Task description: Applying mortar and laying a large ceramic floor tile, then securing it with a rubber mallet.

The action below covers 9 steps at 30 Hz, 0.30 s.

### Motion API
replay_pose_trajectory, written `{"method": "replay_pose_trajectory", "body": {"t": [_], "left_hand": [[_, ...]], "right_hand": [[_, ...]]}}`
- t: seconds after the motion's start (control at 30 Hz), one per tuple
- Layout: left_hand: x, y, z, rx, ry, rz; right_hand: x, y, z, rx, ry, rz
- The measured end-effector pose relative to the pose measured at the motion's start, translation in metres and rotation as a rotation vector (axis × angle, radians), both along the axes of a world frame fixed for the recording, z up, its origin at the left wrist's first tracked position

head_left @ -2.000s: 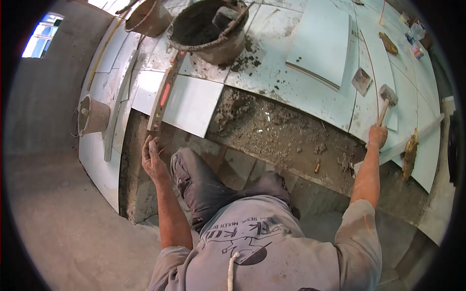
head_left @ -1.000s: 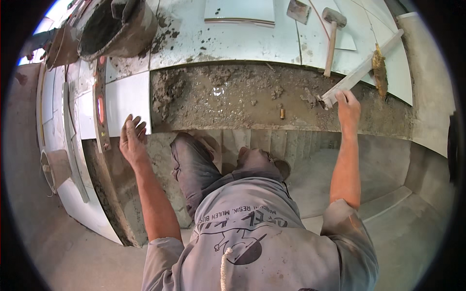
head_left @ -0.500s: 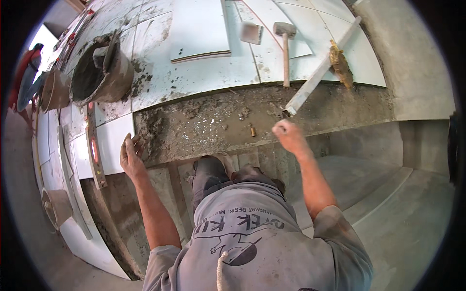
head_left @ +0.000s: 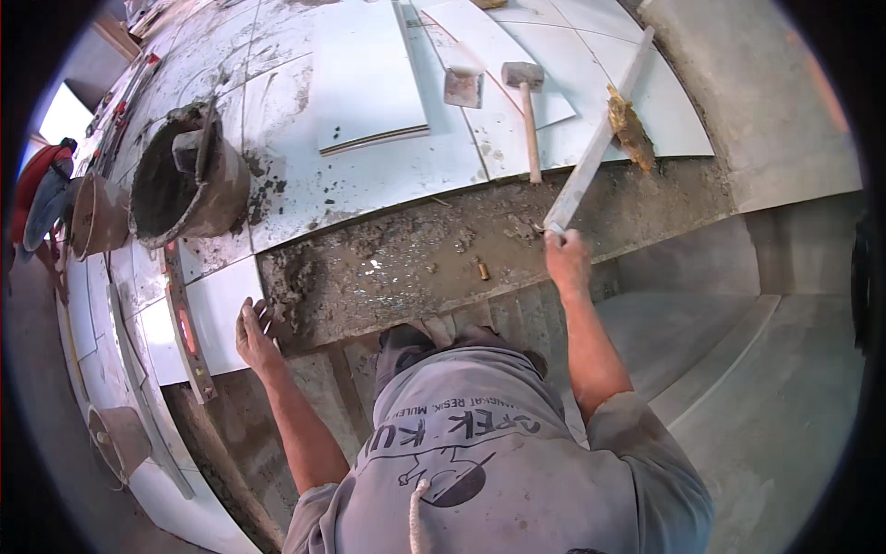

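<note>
My right hand (head_left: 568, 262) is closed round the near end of a long pale metal straightedge (head_left: 591, 166), which slants up and away to the right across the white tiles. My left hand (head_left: 258, 338) is held with its fingers apart and nothing in them, beside the corner of a white tile (head_left: 226, 309) and the left end of the mortar bed. Between my hands stretches the wet grey mortar bed (head_left: 415, 258), shiny in the middle and lumpy at the left. A small brass-coloured cylinder (head_left: 483, 270) lies on it near the front edge.
A rubber mallet (head_left: 523, 76), a small square plate (head_left: 463, 89), loose tiles (head_left: 365, 74) and a ragged yellow-brown lump (head_left: 630, 134) lie beyond. Mortar buckets (head_left: 221, 198) and a spirit level (head_left: 185, 323) stand left. Another person (head_left: 41, 189) is far left. A step drops below the bed.
My right hand has moved up onto the straightedge's near end and closed on it. My left hand stays near the tile corner, and the whole view has shifted slightly.
</note>
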<state>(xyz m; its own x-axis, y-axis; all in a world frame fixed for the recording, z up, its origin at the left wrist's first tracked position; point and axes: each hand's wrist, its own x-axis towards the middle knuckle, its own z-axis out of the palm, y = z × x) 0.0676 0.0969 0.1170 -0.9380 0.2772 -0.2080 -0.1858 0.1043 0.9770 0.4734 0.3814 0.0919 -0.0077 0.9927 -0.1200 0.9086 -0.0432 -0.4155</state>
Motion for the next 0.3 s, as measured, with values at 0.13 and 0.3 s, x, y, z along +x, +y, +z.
{"method": "replay_pose_trajectory", "body": {"t": [0.13, 0.3], "left_hand": [[-0.014, 0.014, 0.009, 0.037, -0.032, 0.005], [-0.037, 0.017, 0.023, 0.023, 0.046, -0.045]], "right_hand": [[-0.002, 0.008, -0.016, -0.118, 0.46, -0.393], [-0.007, 0.02, -0.038, -0.137, 0.818, -0.669]]}}
